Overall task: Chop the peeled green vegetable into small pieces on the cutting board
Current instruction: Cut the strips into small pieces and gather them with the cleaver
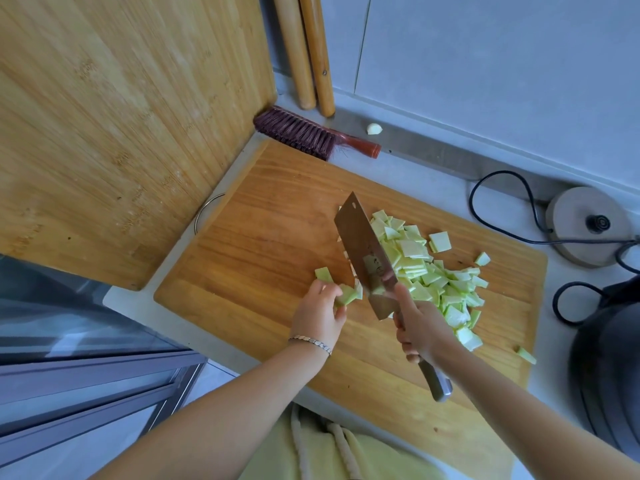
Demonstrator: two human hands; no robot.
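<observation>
On the desk [450, 188], a cutting board [263, 244] held the chopped pile [433, 271]. The left hand [320, 311] pinched the last vegetable strip [346, 295], steadying it for the cleaver [367, 251] gripped by the right hand [420, 323].

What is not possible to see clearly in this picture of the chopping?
- Head view: the left hand covers part of the green piece it holds, so how much is left uncut is unclear.
- Head view: the cleaver hides the cutting line under its own blade.
- Head view: the marks on the blade are too small to read.
- Head view: the dark appliance is cut off by the right edge.
</observation>
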